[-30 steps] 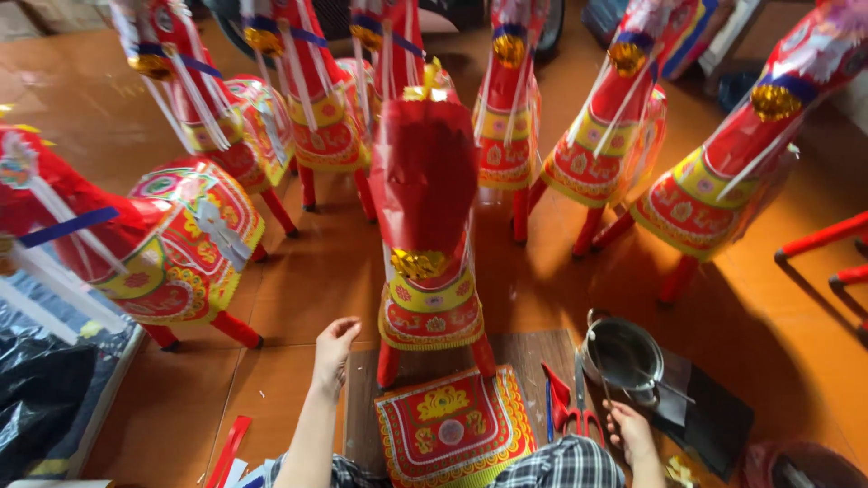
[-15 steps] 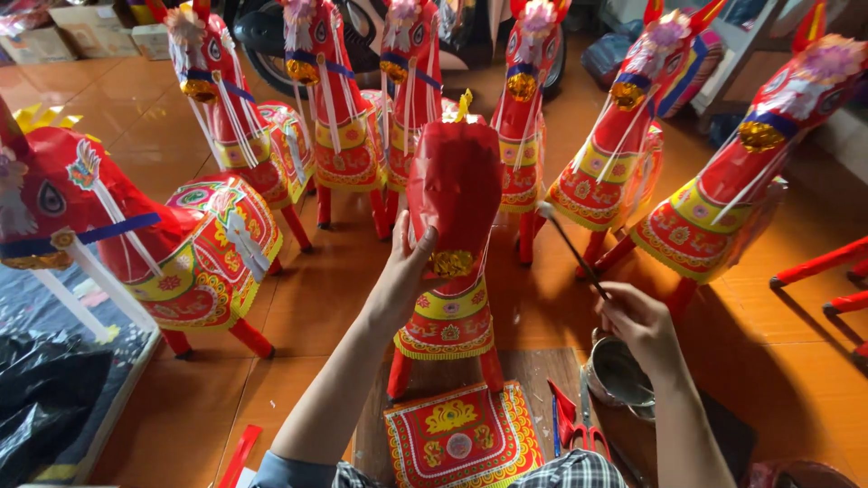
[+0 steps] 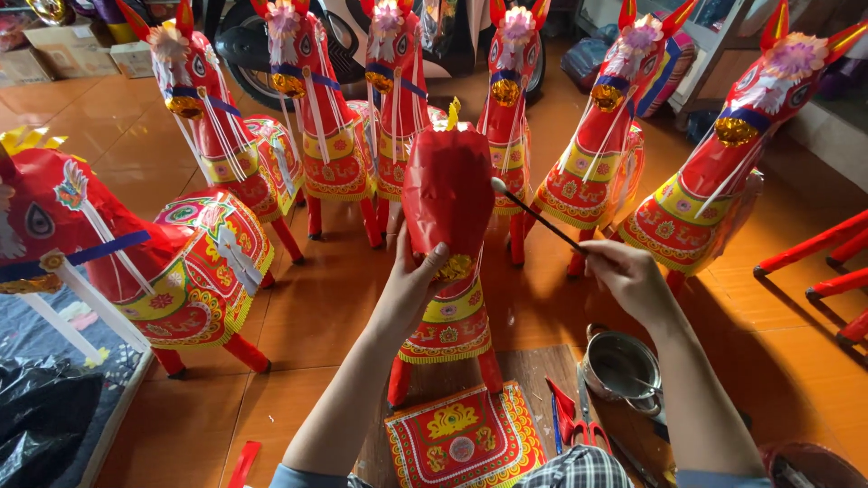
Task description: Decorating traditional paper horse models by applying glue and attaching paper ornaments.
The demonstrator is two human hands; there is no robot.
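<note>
A red paper horse (image 3: 448,194) with a plain, undecorated head stands right in front of me on red legs. My left hand (image 3: 413,280) grips its neck from the front. My right hand (image 3: 627,276) holds a thin dark brush (image 3: 535,214) whose pale tip touches the right side of the horse's head. A small metal pot (image 3: 622,369) sits on the floor below my right hand. A red and yellow patterned sheet (image 3: 463,437) lies near my lap.
Several finished paper horses (image 3: 604,172) with flowers and ribbons stand in a half ring behind. Another big horse (image 3: 108,253) is at the left. Red scissors (image 3: 579,425) lie on a wooden board. Red sticks (image 3: 814,262) lie at the right. A motorbike wheel (image 3: 244,50) is behind.
My left hand rose from the floor and took hold of the horse's neck. My right hand lifted the brush from the pot up to the horse's head.
</note>
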